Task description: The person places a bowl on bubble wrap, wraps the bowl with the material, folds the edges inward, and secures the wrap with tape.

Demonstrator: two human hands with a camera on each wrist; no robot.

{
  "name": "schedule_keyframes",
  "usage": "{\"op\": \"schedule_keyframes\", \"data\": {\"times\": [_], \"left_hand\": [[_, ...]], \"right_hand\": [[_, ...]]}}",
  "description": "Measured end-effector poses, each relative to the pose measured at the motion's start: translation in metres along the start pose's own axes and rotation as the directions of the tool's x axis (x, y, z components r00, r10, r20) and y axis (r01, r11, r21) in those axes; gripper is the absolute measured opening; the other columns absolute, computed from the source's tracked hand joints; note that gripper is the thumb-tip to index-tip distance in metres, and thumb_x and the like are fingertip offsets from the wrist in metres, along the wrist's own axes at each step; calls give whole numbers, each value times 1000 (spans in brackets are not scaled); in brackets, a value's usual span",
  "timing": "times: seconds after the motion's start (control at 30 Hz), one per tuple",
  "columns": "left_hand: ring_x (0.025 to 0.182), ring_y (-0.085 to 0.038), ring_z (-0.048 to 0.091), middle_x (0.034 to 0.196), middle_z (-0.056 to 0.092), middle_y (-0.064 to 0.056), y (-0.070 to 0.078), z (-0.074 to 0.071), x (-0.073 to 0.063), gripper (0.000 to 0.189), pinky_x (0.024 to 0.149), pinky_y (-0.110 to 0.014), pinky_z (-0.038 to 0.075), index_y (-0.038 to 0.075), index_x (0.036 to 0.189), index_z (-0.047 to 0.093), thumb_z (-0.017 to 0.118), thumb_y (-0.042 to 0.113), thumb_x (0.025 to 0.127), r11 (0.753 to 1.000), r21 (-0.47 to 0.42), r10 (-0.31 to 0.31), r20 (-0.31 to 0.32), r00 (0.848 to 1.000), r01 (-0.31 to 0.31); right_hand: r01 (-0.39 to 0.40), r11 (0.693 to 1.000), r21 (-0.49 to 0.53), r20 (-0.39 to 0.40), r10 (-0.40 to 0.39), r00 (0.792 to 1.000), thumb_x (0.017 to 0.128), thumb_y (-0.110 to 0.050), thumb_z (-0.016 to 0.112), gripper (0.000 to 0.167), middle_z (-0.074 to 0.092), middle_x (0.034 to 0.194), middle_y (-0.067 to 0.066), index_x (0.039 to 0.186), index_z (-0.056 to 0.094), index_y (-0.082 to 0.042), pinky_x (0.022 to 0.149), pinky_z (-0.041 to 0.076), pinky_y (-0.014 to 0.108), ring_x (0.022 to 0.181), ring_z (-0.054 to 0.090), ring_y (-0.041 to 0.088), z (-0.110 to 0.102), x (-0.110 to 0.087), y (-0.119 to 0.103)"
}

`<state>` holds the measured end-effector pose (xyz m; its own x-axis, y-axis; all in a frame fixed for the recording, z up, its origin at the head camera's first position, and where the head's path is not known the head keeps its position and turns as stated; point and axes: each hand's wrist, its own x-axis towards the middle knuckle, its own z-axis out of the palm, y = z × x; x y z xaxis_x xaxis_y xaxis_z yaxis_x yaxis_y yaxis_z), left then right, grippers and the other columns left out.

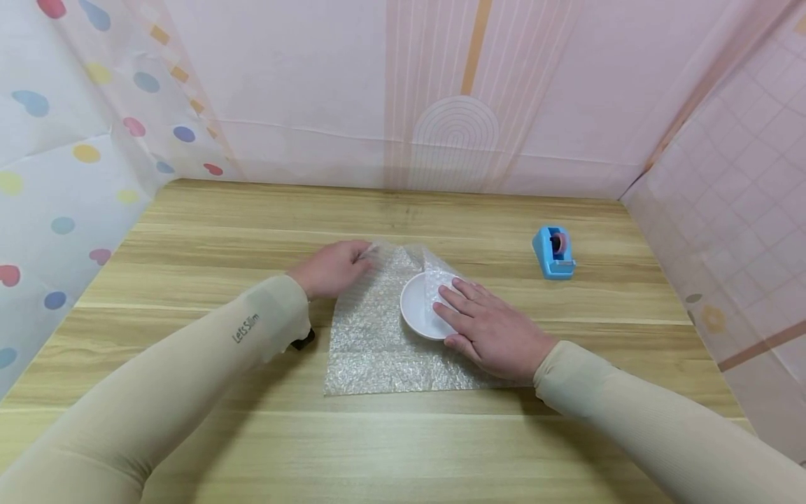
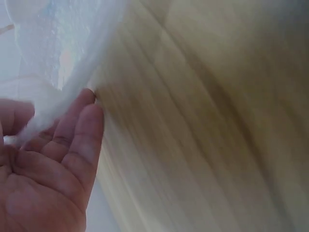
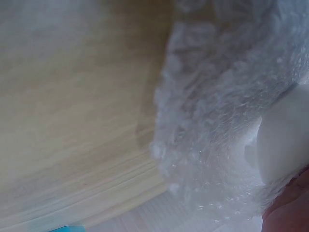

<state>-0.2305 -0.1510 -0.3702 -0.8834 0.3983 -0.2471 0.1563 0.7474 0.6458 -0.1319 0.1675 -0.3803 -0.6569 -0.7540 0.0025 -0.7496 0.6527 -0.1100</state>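
A sheet of bubble wrap (image 1: pixel 371 350) lies on the wooden table with a shallow round white dish (image 1: pixel 417 311) on it. One corner of the sheet is folded over the dish's right part. My right hand (image 1: pixel 491 325) presses this flap onto the dish with fingers spread and nearly straight. At the sheet's far left corner, my left hand (image 1: pixel 332 269) pinches the edge between thumb and fingers. In the left wrist view, the raised bubble wrap (image 2: pixel 53 43) runs between the thumb and fingers. The right wrist view has the dish (image 3: pixel 285 137) beside the wrap (image 3: pixel 203 116).
A blue tape dispenser (image 1: pixel 546 259) with a pinkish roll stands on the table (image 1: pixel 252 217) at the right, beyond my right hand. Patterned cloth walls (image 1: pixel 302 84) enclose the table at the back and both sides.
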Motion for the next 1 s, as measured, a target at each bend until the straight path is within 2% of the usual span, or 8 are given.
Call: {"op": "schedule_keyframes", "data": {"times": [0.07, 0.13, 0.2, 0.23, 0.33, 0.63, 0.87, 1.0], "left_hand": [[57, -14, 40, 79, 52, -6, 3, 2, -1, 41, 62, -36, 48, 8, 148, 57, 44, 28, 114, 1000, 8, 24, -12, 1000, -24], [66, -17, 51, 93, 61, -12, 5, 4, -2, 47, 73, -41, 54, 11, 158, 48, 41, 28, 115, 999, 2, 46, -26, 999, -46], [96, -24, 67, 125, 67, -16, 8, 6, -3, 48, 98, -48, 56, 13, 160, 46, 40, 31, 115, 998, -5, 60, -41, 997, -60], [115, -28, 67, 141, 64, -16, 10, 7, -4, 49, 110, -51, 51, 13, 160, 45, 40, 32, 115, 998, -11, 67, -48, 997, -67], [154, -34, 42, 166, 45, -11, 14, 10, -7, 51, 127, -54, 33, 15, 162, 43, 38, 35, 115, 996, -36, 81, -61, 995, -83], [155, -32, 41, 165, 46, -8, 31, 21, -18, 49, 127, -53, 34, 17, 161, 44, 40, 33, 115, 983, -57, 171, -92, 981, -176], [155, -28, 41, 165, 47, -5, 42, 30, -23, 48, 127, -50, 34, 20, 162, 44, 43, 26, 115, 976, -44, 209, -75, 975, -213], [153, -28, 43, 164, 47, -7, 46, 34, -26, 48, 127, -49, 36, 18, 161, 45, 44, 23, 114, 966, -19, 256, -71, 964, -258]], "right_hand": [[1, 1000, 3, -3, -1, 1000, 110, -42, 49, 62, 33, 172, 14, 162, 41, -8, 132, 22, 53, 163, 22, 37, 0, 0, 0], [4, 1000, 5, -7, -4, 1000, 110, -42, 49, 62, 34, 172, 15, 162, 41, -8, 132, 22, 53, 162, 23, 37, 0, 0, 0], [7, 1000, 4, -12, -7, 1000, 110, -41, 50, 62, 34, 171, 15, 162, 42, -8, 132, 23, 53, 162, 24, 38, 0, 0, 0], [10, 1000, 2, -14, -10, 1000, 110, -41, 50, 62, 35, 171, 15, 161, 42, -7, 132, 23, 53, 162, 24, 38, 0, 0, 0], [17, 1000, -6, -23, -17, 1000, 110, -40, 51, 61, 36, 170, 15, 161, 43, -7, 132, 23, 53, 161, 26, 38, 1, 1, 0], [22, 1000, -12, -29, -23, 999, 110, -40, 50, 61, 36, 170, 15, 161, 44, -7, 132, 23, 52, 161, 26, 37, 3, 1, 1], [15, 1000, 1, -18, -15, 1000, 111, -40, 49, 60, 34, 171, 13, 161, 43, -8, 132, 23, 51, 162, 25, 36, 2, 1, 0], [16, 1000, -6, -20, -16, 1000, 111, -40, 49, 60, 35, 171, 13, 161, 43, -8, 132, 23, 52, 162, 26, 36, 3, 1, 0]]}}
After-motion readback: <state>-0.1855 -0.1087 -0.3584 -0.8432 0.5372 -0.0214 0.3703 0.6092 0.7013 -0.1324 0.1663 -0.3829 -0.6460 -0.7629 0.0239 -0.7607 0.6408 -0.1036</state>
